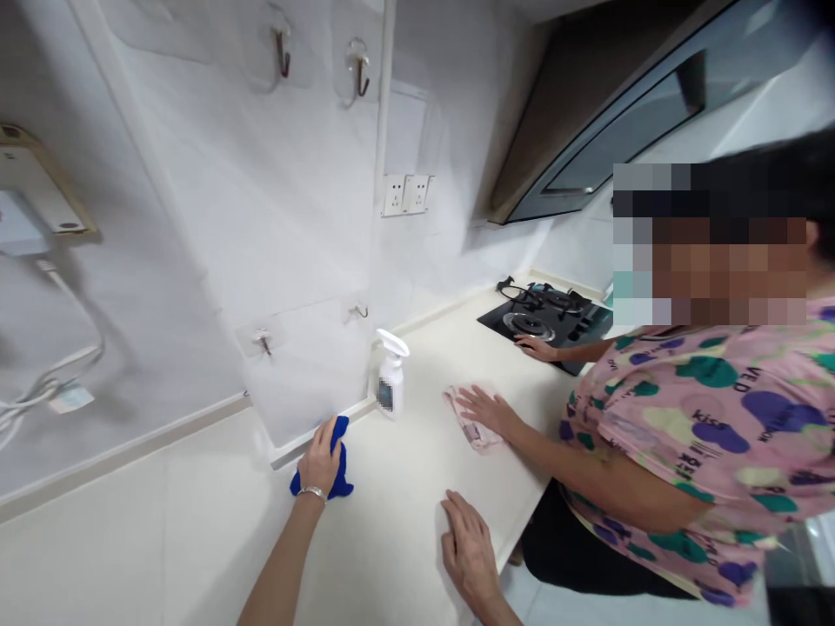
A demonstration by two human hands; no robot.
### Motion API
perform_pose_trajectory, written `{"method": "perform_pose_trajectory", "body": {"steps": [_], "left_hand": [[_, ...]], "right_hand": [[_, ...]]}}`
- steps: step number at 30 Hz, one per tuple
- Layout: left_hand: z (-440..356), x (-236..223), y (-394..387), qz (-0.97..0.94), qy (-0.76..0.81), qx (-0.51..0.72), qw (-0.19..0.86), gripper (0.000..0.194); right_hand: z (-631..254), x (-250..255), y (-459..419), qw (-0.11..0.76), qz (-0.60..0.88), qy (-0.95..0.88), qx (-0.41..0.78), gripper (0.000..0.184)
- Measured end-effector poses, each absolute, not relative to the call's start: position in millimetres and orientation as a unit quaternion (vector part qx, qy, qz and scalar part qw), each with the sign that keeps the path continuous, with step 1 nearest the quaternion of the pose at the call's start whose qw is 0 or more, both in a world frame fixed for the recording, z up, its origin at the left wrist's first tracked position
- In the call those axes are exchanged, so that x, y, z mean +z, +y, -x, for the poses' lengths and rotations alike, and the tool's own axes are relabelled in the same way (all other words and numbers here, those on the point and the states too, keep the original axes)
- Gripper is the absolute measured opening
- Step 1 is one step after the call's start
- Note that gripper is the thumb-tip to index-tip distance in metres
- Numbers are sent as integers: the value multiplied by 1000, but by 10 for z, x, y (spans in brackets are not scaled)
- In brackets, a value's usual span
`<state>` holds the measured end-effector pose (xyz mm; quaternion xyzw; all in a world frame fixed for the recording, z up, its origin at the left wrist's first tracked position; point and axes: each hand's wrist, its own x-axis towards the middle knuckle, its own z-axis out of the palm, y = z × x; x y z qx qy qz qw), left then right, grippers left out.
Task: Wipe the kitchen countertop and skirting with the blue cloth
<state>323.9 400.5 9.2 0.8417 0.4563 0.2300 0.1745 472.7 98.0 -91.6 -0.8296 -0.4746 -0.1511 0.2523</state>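
My left hand (319, 459) presses a blue cloth (340, 476) onto the pale countertop, close to the base of the wall. Its fingers are bent over the cloth, and a bracelet circles the wrist. My right hand (468, 546) rests palm down near the counter's front edge with nothing in it, its fingers loosely spread. A white spray bottle (391, 382) stands upright beyond my left hand, by the wall corner. To its right, another person's hand (489, 410) lies flat on a pink cloth (470, 428).
The other person, in a patterned pink shirt (652, 435), stands at the right with a second hand by the black gas stove (531, 323). A range hood (587, 148) hangs above. Wall sockets (405, 195) and hooks (358, 74) line the wall; cables (84, 339) hang left.
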Motion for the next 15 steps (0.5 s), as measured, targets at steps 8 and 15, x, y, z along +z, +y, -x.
{"method": "perform_pose_trajectory", "body": {"steps": [8, 15], "left_hand": [[-3827, 157, 4178, -913, 365, 134, 128, 62], [-3956, 26, 4207, -924, 329, 146, 126, 64]], "right_hand": [[-4742, -928, 980, 244, 824, -482, -170, 56], [-4814, -998, 964, 237, 805, -502, -209, 54]]}}
